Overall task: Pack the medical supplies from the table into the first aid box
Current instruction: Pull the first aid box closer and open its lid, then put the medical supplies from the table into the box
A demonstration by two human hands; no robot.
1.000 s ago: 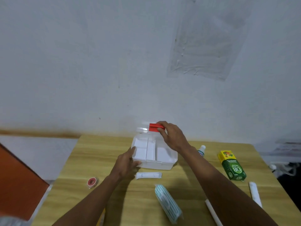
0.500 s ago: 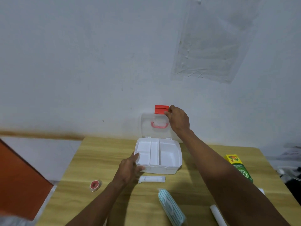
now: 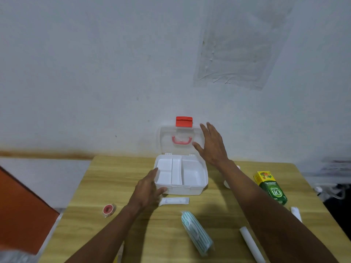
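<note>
The white first aid box [image 3: 197,190] stands open at the table's far middle, its clear lid [image 3: 167,141] with red latch [image 3: 183,121] leaning upright against the wall. My left hand [image 3: 147,188] grips the box's front left corner. My right hand [image 3: 211,144] hovers spread beside the lid's right edge, holding nothing. In front of the box lie a small white wrapped roll [image 3: 173,201], a red tape roll [image 3: 108,210], a pack of striped face masks [image 3: 196,233], a white tube [image 3: 250,243] and a green box [image 3: 270,186].
Wooden table [image 3: 106,179] against a white wall. Another white roll [image 3: 296,213] lies at the right edge. A white bottle [image 3: 227,184] is mostly hidden behind my right forearm. An orange surface [image 3: 20,211] stands to the left of the table.
My right hand swung the lid up from over the box to upright against the wall, then let go of the red latch and moved right. My left hand stayed on the box.
</note>
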